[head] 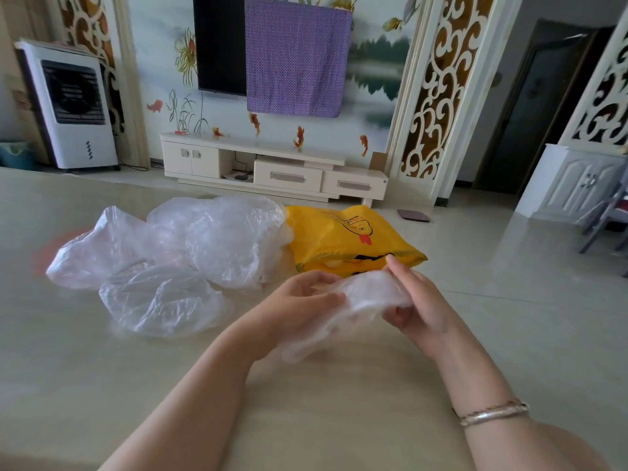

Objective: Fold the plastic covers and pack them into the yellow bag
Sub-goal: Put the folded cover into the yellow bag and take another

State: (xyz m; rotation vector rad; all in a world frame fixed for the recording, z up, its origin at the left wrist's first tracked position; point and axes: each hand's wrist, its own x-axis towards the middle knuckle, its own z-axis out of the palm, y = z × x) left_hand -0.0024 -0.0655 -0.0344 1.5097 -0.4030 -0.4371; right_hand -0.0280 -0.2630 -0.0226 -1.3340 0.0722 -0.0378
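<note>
- Head view: your left hand (pixel 306 297) and right hand (pixel 413 300) both grip one crumpled plastic cover (pixel 360 300) just above the table (pixel 339 402); your left fingers curl over its left end and your right thumb and fingers pinch its right end.
- The cover stretches left to right between your hands, and loose film hangs from it toward you.
- A bracelet (pixel 492 413) sits on your right wrist.
- Just beyond your hands the yellow bag (pixel 343 237) lies flat, its long axis running from far left to near right, with its near edge right behind your right fingertips.
- The bag carries a cartoon chicken head and small writing too fine to read.
- Left of the bag a heap of loose plastic covers (pixel 163 253) spreads across the table, touching the bag's left side.
- Farther off stand a white TV cabinet (pixel 272 164) and a television (pixel 221 45) half draped with a purple cloth (pixel 295 59).
</note>
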